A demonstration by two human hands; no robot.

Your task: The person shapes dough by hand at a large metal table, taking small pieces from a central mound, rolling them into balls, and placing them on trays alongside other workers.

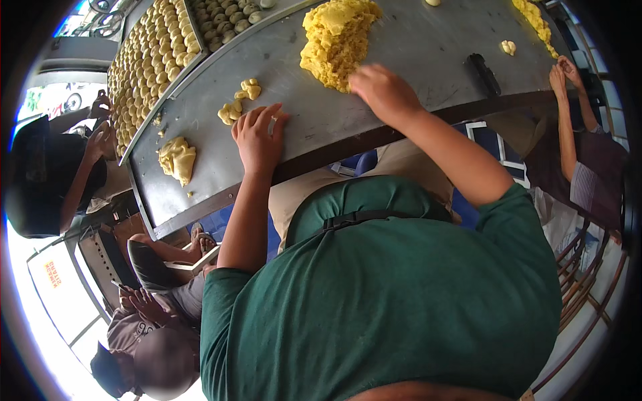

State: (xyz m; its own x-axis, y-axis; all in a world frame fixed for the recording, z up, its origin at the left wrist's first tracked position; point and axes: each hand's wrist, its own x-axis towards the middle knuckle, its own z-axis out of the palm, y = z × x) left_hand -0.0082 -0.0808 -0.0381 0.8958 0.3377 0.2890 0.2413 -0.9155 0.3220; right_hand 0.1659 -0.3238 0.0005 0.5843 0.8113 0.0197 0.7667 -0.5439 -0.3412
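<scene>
A tall mound of crumbly yellow paste (334, 47) rests on the metal table. At its lower right edge my right hand (388, 97) has its fingers bent and their tips pressed into the paste. My left hand (259, 137) is over the table's near edge with curled fingers. A pale sliver shows between its thumb and forefinger, too small to name. Just beyond those fingers lie small lumps of pale dough (230, 112) and another little dough cluster (250, 89). Farther left is a larger smooth piece of dough (177, 160).
Trays of round dough balls (150, 63) stand at the back left. A black object (483, 75) lies on the table (414, 60) at right, near a small dough lump (508, 47). Co-workers' hands (565, 73) work at the right end, beside more yellow paste (533, 20). Other people are at left.
</scene>
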